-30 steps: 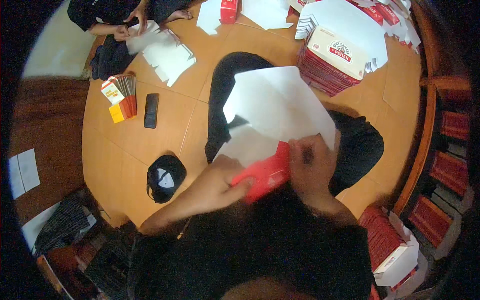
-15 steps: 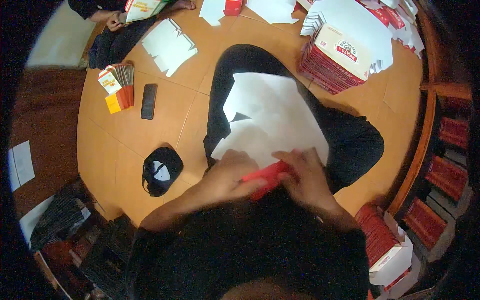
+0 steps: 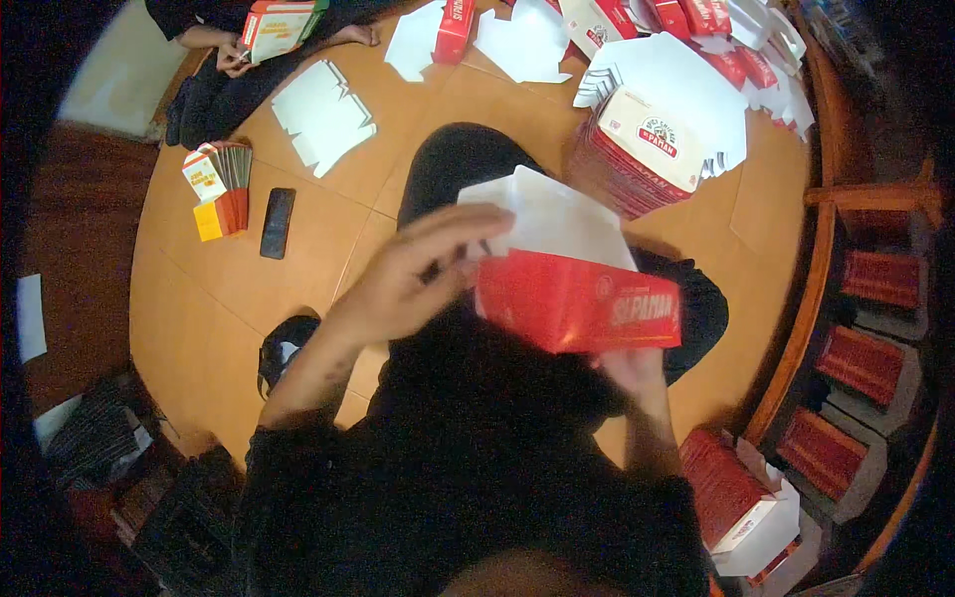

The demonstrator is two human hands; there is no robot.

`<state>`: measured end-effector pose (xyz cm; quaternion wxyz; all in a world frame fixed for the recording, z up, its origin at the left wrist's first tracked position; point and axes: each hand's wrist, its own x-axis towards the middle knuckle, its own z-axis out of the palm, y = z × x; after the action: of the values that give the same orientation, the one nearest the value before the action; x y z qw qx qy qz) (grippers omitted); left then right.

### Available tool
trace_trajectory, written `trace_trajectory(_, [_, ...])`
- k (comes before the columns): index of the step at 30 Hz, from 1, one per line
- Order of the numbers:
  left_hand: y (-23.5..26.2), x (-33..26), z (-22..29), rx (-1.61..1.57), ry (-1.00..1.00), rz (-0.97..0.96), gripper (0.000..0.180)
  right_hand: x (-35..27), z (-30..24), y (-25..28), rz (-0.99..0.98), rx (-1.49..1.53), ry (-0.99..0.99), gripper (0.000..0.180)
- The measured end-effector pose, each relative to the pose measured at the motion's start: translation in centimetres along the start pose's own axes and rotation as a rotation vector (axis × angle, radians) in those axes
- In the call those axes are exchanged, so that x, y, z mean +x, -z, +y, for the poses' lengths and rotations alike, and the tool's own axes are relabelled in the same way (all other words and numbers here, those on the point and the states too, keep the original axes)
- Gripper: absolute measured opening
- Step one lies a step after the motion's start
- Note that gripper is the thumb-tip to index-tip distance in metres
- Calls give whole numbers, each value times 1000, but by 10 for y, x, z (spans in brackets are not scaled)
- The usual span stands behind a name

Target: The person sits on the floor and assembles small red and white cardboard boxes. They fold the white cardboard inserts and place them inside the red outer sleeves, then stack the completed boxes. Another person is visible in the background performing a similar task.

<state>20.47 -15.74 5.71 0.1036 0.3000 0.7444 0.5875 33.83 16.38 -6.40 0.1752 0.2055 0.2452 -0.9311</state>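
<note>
A red and white cardboard food box [image 3: 577, 298], partly folded up, is held above my lap. Its red printed side wall stands nearest my body, and the white inside faces up. My left hand [image 3: 423, 264] is closed at the box's left corner, its fingers bent over the white side flap. From below, my right hand [image 3: 637, 373] supports the right end of the box; most of its fingers are hidden behind the red wall.
Stacked flat cartons [image 3: 647, 149] lie ahead to the right, with made-up boxes behind. Blank white cartons [image 3: 323, 114], a phone [image 3: 277, 223], small cartons [image 3: 221, 189] and a cap [image 3: 284, 353] lie leftward. Another person's hand [image 3: 234, 58] holds a printed carton. More cartons [image 3: 736, 497] stand near right.
The flat white sheet on my lap has been lifted and its red side bent upright. My left hand has moved up to the corner, and my right hand has gone underneath.
</note>
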Motion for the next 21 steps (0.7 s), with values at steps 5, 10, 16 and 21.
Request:
trace_trajectory(5, [-19, -6, -8, -471, 186, -110, 60, -4, 23, 24, 47, 65, 22, 65])
trace_trajectory(10, [-20, -14, -20, -506, 249, -100, 77, -5, 50, 78, 281, -334, 82, 65])
trace_trajectory(16, [-30, -18, -20, -555, 302, -146, 31, -2, 55, 77, 317, -465, 163, 60])
trace_trajectory(21, [-35, -22, -16, -460, 484, -96, 23, -8, 56, 75, 320, -505, 194, 55])
